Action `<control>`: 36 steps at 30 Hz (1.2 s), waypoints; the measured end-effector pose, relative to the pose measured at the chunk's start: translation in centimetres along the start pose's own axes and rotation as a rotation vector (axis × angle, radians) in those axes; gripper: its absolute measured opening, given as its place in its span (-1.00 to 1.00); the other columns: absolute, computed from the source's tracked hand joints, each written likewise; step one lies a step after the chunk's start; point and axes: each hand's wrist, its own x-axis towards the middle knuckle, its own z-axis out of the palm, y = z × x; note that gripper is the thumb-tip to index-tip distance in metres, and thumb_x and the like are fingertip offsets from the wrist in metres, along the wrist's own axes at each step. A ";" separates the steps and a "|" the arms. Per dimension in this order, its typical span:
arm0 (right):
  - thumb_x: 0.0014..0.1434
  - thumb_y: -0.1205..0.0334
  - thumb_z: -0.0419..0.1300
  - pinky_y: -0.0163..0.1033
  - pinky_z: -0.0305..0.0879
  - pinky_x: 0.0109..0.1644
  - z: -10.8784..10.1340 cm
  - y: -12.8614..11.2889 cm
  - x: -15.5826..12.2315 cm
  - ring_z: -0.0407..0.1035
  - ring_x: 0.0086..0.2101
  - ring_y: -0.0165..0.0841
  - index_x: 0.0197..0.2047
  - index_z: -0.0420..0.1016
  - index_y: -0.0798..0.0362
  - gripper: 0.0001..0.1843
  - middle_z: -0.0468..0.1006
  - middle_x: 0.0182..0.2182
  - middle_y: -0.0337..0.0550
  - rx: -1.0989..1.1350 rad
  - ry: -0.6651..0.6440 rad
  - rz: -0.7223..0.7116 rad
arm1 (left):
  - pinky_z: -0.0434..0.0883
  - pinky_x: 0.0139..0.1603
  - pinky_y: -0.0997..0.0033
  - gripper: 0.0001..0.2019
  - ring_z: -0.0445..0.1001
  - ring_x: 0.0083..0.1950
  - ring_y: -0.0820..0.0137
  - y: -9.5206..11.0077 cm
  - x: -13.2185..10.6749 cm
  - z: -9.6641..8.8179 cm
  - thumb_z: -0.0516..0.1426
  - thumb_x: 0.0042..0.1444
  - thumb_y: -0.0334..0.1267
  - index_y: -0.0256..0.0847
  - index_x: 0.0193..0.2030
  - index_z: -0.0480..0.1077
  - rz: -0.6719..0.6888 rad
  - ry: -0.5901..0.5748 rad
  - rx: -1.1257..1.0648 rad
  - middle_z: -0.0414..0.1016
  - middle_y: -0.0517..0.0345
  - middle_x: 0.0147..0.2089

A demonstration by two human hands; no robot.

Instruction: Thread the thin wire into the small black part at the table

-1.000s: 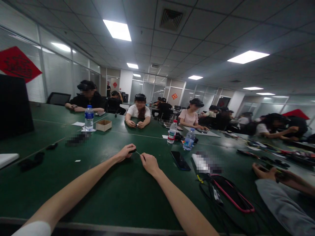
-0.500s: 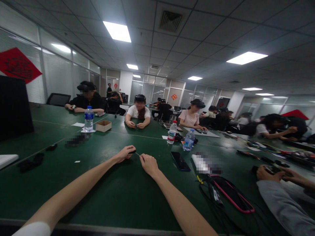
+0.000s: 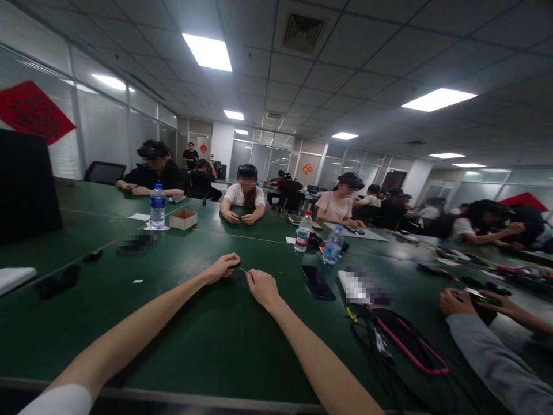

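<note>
Both my arms reach far out over the green table (image 3: 207, 340). My left hand (image 3: 221, 267) is closed on a small black object (image 3: 234, 266) at its fingertips. A thin pale wire (image 3: 242, 270) runs from that object to my right hand (image 3: 261, 286), whose fingers pinch its other end. The two hands sit close together, a few centimetres apart, just above the tabletop. What the black object is stays too small to tell.
A black phone (image 3: 317, 282) lies right of my hands, with two water bottles (image 3: 302, 231) behind it. Cables and a pink-edged case (image 3: 406, 340) lie at the right. A co-worker's hands (image 3: 458, 300) work at far right. Other people sit across the table; a cardboard box (image 3: 183, 219) stands at the left.
My hands have stayed in the same pinch on the wire. The co-worker's hands at the right have shifted a little; the view drifted slightly.
</note>
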 end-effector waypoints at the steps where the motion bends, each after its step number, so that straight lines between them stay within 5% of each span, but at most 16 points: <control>1: 0.37 -0.02 -0.25 -0.30 0.26 -0.24 0.0 0.0 0.0 0.45 -0.29 -0.35 -0.13 0.41 -0.04 -0.54 0.54 -0.21 -0.12 -0.005 0.001 -0.001 | -0.20 -0.65 0.63 -0.68 -0.09 -0.67 0.64 0.0 0.0 0.0 0.19 0.01 0.00 -0.18 -0.31 0.24 -0.001 -0.002 0.004 -0.07 0.43 -0.62; 29: 0.37 0.00 -0.24 -0.36 0.21 -0.27 -0.6 0.4 0.0 0.45 -0.30 -0.37 -0.16 0.45 -0.01 -0.53 0.56 -0.26 -0.12 0.067 -0.004 0.029 | -0.16 -0.63 0.65 -0.65 -0.08 -0.62 0.61 0.8 -0.5 1.0 0.00 0.15 0.13 -0.13 -0.24 0.09 0.057 -0.098 0.097 -0.01 0.41 -0.57; 36: 0.34 -0.01 -0.16 -0.37 0.22 -0.28 -1.1 0.7 -0.1 0.44 -0.33 -0.38 -0.15 0.46 -0.02 -0.58 0.57 -0.27 -0.14 0.075 -0.011 -0.061 | -0.12 -0.61 0.64 -0.67 -0.07 -0.61 0.61 0.6 -0.6 1.0 0.01 0.15 0.09 -0.15 -0.26 0.12 0.064 -0.065 0.116 -0.02 0.41 -0.56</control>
